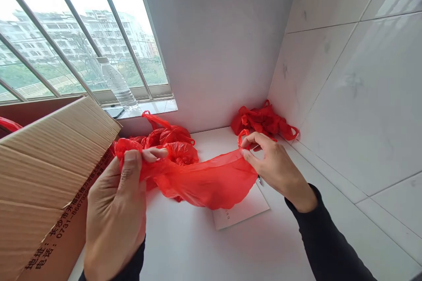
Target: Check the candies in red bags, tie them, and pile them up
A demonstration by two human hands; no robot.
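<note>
The step in hand looks to be stretching out one thin red bag (211, 180) between the two hands so that it hangs as a strip. It is held up over the bench (165, 246), in front of a white booklet (244, 213) that it partly covers; a pen tip (260, 180) shows beside the right end.

The left hand (115, 206) pinches a bunched end of the bag between thumb and fingers. The right hand (275, 164) pinches the other end between thumb and fingertips, close to a small loop that looks like a handle. As I judge it, the next move calls for a firm grip at both ends and an even, gentle pull, as the film looks flimsy.

The bag's long axis runs crosswise from hand to hand, rising slightly to the right. The upper edge is fairly taut, while the lower edge sags toward the bench. The loop at the right end points up; I cannot tell where the mouth is.

Behind lie a left heap of red bags (171, 136) and a right heap of red bags (257, 118). A cardboard box (49, 153) stands at the left.
</note>
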